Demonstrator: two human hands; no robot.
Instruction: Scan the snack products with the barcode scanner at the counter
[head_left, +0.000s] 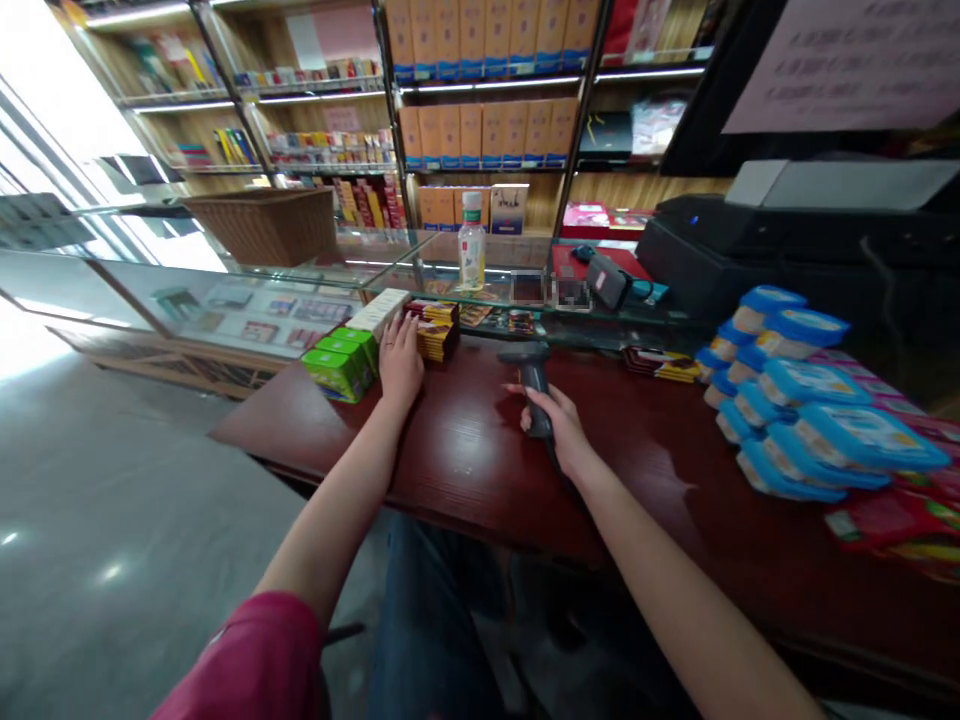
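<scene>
My right hand (pixel 555 420) is wrapped round the grip of a dark grey barcode scanner (pixel 534 385), its head pointing left above the counter. A cable runs down from the grip. My left hand (pixel 401 355) lies with fingers stretched forward between a long white box (pixel 381 309) and a stack of brown and yellow packets (pixel 439 332). Its fingertips touch the packets' near side; whether they grip any, I cannot make out. Several bright green boxes (pixel 343 362) stand just left of that hand.
Blue-lidded tubs (pixel 817 440) are piled on the right of the dark red wooden counter (pixel 465 450), near red packages (pixel 900 520). A bottle (pixel 471 245) stands on the glass display case behind. Further back are a wicker basket (pixel 270 225) and stocked shelves.
</scene>
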